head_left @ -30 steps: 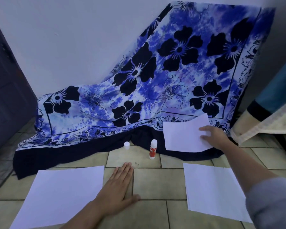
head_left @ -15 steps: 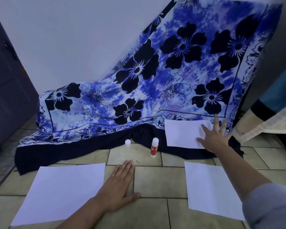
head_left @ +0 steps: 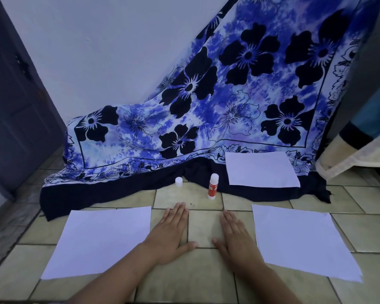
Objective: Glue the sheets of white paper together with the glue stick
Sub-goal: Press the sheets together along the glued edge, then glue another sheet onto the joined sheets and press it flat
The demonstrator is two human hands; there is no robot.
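Three white paper sheets lie around me: one on the tiles at the left point(head_left: 99, 241), one at the right point(head_left: 301, 241), and one point(head_left: 261, 170) farther back on the dark hem of the cloth. An uncapped red-and-white glue stick point(head_left: 213, 186) stands upright between them, its white cap point(head_left: 178, 182) apart to the left. My left hand point(head_left: 170, 233) and my right hand point(head_left: 236, 238) rest flat, palms down, side by side on the bare tiles between the two near sheets, holding nothing.
A blue floral cloth point(head_left: 228, 102) drapes from the wall down onto the tiled floor point(head_left: 202, 279). A dark door point(head_left: 11, 110) stands at the left. A mattress or cushion edge point(head_left: 358, 154) juts in at the right.
My right hand let go of the far sheet, left it lying on the cloth hem, and came back to rest flat on the tiles beside my left hand. The view tilted downward.
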